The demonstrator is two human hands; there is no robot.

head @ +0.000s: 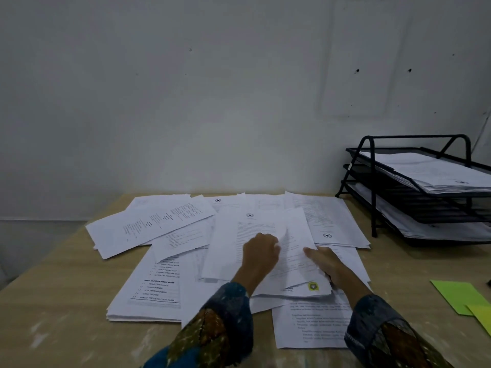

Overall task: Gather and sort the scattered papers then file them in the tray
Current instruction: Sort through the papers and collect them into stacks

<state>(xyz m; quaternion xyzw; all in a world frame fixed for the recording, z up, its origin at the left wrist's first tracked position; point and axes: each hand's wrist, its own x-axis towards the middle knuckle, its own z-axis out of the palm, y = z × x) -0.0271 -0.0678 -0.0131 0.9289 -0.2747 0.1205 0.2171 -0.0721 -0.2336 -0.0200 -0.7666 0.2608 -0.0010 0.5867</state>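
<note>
Many white printed papers lie scattered and overlapping across the middle of the wooden table. My left hand pinches the raised edge of one sheet on top of the pile. My right hand holds the right side of a small bundle of sheets with a yellow-green logo at its near corner. A black three-tier mesh tray stands at the back right of the table, with papers in its top and bottom tiers.
Green and yellow sticky notes lie near the right edge of the table. A grey-white wall rises directly behind the table. The table's left edge drops off to the floor.
</note>
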